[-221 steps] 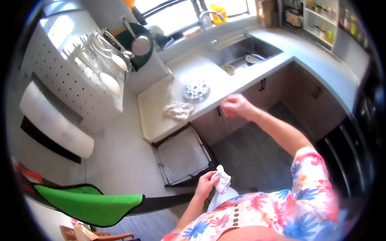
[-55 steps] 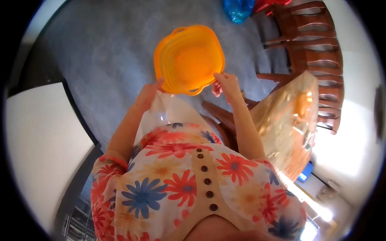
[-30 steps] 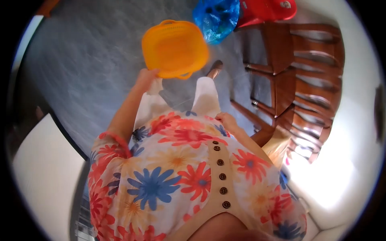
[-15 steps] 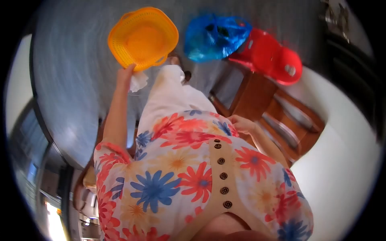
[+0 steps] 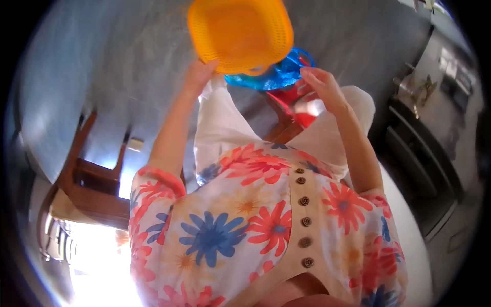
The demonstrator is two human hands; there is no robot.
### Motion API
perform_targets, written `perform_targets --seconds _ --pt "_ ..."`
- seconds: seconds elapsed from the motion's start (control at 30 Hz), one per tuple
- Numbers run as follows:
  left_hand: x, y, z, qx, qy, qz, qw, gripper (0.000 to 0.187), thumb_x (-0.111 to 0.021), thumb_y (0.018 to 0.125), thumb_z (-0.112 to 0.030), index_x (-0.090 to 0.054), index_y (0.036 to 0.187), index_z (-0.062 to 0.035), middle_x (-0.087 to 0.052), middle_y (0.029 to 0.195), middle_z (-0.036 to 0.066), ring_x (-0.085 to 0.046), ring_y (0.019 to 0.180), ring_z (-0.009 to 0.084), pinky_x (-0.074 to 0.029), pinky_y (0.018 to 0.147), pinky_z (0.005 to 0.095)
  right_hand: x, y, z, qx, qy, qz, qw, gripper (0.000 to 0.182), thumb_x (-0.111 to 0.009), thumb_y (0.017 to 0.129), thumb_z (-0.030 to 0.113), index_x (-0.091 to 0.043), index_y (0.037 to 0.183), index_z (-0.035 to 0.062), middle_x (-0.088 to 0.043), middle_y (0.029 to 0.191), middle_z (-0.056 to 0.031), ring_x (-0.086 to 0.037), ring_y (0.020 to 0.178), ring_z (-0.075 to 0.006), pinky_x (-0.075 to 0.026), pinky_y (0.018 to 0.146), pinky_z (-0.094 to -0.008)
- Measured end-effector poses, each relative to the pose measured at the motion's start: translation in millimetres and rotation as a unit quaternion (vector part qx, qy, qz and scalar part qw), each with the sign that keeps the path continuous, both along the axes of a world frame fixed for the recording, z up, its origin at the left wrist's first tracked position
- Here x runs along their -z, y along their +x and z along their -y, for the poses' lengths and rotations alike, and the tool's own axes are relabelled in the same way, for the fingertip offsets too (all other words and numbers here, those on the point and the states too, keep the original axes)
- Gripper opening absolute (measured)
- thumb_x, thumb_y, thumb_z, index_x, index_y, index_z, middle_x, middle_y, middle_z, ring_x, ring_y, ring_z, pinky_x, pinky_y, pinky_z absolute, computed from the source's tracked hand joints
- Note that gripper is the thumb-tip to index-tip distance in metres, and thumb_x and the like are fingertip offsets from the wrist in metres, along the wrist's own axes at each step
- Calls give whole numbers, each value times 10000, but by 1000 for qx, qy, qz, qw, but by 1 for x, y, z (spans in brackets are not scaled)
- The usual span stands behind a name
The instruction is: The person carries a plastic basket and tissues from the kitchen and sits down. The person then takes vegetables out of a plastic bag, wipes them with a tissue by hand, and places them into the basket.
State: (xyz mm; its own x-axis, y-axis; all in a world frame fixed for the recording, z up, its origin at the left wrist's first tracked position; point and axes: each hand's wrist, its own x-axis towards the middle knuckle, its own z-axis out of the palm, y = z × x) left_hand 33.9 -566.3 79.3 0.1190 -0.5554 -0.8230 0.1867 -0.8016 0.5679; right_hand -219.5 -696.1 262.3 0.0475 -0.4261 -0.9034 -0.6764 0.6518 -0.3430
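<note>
The rim of a yellow perforated basket (image 5: pixel 240 33) is gripped by my left hand (image 5: pixel 201 75), with something white hanging just below that hand. Partly behind the basket is a blue plastic bag (image 5: pixel 271 78). My right hand (image 5: pixel 323 88) has its fingertips pinched at the bag's looped handle. Beneath the bag and my right hand lies a red object (image 5: pixel 294 100), blurred and partly hidden by the hand and white trousers.
Brown wooden furniture (image 5: pixel 92 181) stands at the left beside a bright opening. Below the red object a wooden piece (image 5: pixel 284 130) shows between my legs. Dark shelving (image 5: pixel 422 153) and a pale surface (image 5: pixel 409 225) are at the right. The floor (image 5: pixel 123 66) is grey.
The basket and my left hand have moved right and up in view, now overlapping the bag. My right hand has risen from the shirt to the bag's handle. My right knee is raised outward.
</note>
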Motion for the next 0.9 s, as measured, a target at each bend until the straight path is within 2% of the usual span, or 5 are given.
perform_targets --seconds 0.3,0.5,0.63,0.77,0.9 --pt "23 -62 8 68 -36 70 995 455 -586 740 -454 -674 822 -15 -658 774 158 -632 780 288 -482 727 346 99 -4 61 -100 -48 -93 989 266 -533 860 199 -532 1050 12 -635 845 -103 -626 593 -172 -507 471 -272" --pt "50 -111 57 -76 -57 16 995 562 -639 678 -573 -666 708 -12 -621 640 158 -622 638 266 -480 632 315 159 -41 150 -93 -35 -56 993 201 -503 852 129 -542 987 -14 -628 761 -126 -621 587 -188 -523 533 -275" --pt "98 -162 67 -40 -31 131 990 408 -686 735 -400 -627 653 -5 -579 560 47 -541 528 107 -431 512 261 250 -104 216 -65 17 -5 998 202 -501 850 111 -535 988 -32 -624 777 -133 -619 596 -201 -527 543 -301" --pt "138 -267 78 26 -14 118 993 208 -677 715 -306 -671 752 -101 -642 716 109 -625 656 231 -473 610 335 347 -162 270 -10 54 -25 998 196 -467 871 96 -525 1017 -21 -624 830 -148 -628 658 -215 -533 568 -325" --pt "207 -337 86 299 -9 106 948 320 -543 797 -216 -598 1111 -202 -636 933 136 -618 847 308 -492 730 398 418 -217 258 57 42 -51 996 210 -441 887 93 -507 1046 -28 -623 853 -155 -636 711 -232 -541 604 -349"
